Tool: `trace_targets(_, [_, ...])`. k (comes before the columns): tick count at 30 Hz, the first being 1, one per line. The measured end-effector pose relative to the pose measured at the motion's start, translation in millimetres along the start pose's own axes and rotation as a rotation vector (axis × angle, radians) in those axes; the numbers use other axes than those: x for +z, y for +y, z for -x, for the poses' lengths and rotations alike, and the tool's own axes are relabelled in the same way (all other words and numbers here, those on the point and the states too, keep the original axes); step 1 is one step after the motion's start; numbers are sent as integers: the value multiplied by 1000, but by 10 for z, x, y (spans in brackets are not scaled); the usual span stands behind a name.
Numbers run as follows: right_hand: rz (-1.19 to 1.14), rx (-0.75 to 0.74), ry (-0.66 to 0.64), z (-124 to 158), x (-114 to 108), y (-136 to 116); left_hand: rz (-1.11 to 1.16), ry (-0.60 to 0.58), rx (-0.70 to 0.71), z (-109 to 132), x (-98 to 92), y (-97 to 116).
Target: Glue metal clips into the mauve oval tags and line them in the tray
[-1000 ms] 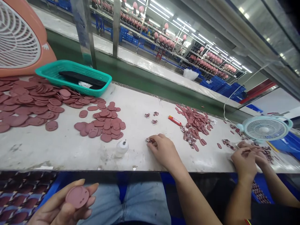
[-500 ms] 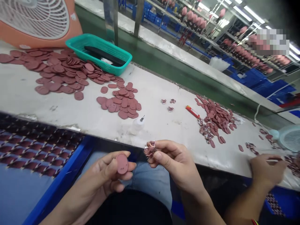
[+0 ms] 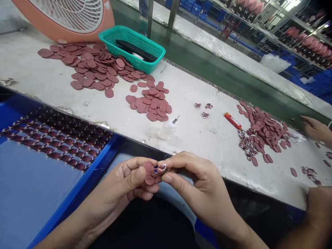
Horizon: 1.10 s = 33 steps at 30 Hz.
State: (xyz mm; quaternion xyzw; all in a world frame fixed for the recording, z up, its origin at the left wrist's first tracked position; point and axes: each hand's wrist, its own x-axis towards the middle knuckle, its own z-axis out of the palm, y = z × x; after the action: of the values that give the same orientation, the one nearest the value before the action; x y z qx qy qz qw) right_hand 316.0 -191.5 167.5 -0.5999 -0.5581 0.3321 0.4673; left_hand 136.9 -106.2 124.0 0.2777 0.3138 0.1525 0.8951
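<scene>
Between the thumb and fingers of my left hand (image 3: 129, 180) is an oval dark-pink disc (image 3: 148, 173), its flat face toward me. My right hand (image 3: 192, 180) pinches a small shiny metallic-and-pink piece (image 3: 161, 169) against the disc's right edge; its exact kind is unclear. Both hands are over my lap, just in front of the table edge. Beyond them on the table stands a small clear bottle with a needle tip (image 3: 168, 129). A small pile of similar pink discs (image 3: 155, 103) lies behind the bottle.
A larger disc heap (image 3: 90, 67), a green basket (image 3: 155, 64) and an orange fan (image 3: 106, 20) occupy the back left. Right of centre lie a red tube-like packet (image 3: 232, 120) and more discs (image 3: 269, 128). A blue tray (image 3: 38, 193) holds rows of pieces. Another person's hands (image 3: 317, 129) are at right.
My hands have come together, bringing the metallic piece against the disc. The view has shifted, so the table things appear farther right. Another person's hand now shows at the far right edge.
</scene>
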Motion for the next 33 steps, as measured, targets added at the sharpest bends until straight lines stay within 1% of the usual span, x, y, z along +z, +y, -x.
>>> trace_targets(7, [95,-46,-32,-12,-4,-19,-9,40,-6,-1,4,-14])
trace_targets(11, [146,-53,-49,-41,-25,-49,5,35,-16,-21,12,-16])
trace_targets(21, [103,26,-110,-117,-37,-31,44,31,-40,-61,25,9])
trace_targets(29, [119,9,-137,-142,-57,-45,57,33,-53,-43,0,9])
trace_targets(33, [142,-35,-165,-142,-66,-55,48,24,-59,-52,-21,11])
